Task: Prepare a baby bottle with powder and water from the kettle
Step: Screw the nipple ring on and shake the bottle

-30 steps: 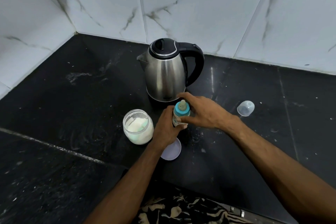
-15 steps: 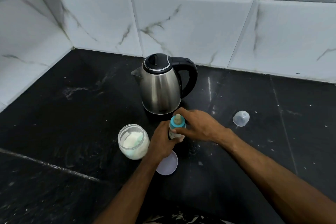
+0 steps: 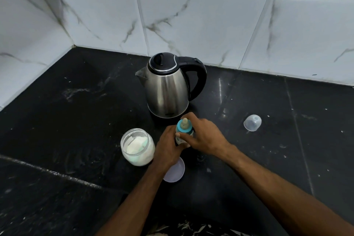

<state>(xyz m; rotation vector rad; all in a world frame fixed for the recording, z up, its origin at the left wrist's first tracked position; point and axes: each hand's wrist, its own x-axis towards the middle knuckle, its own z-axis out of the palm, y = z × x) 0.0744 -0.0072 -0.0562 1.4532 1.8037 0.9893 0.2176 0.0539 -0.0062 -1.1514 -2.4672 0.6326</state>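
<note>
The small baby bottle with a teal screw collar and beige teat (image 3: 183, 130) stands upright on the black stone counter (image 3: 76, 120), just in front of the brushed-steel electric kettle with a black lid and handle (image 3: 168, 86). The left hand (image 3: 168, 147) wraps round the bottle's body, fingers curled about it, while the right hand (image 3: 206, 136) closes its fingers and thumb over the teal collar from the handle side of the kettle. Over the last second both hands have kept the same hold on the bottle, and the bottle has not left its spot; mostly the view has tipped upward. That steady two-handed hold suggests the collar is being turned, but whether on or off cannot be told, nor what the bottle holds.

In front of the kettle on its spout side, the open clear jar of white powder (image 3: 138, 147) sits beside the left hand, with a round pale lid (image 3: 175, 172) lying flat partly under the left wrist. The clear domed bottle cap (image 3: 252, 122) lies well out on the kettle's handle side.
</note>
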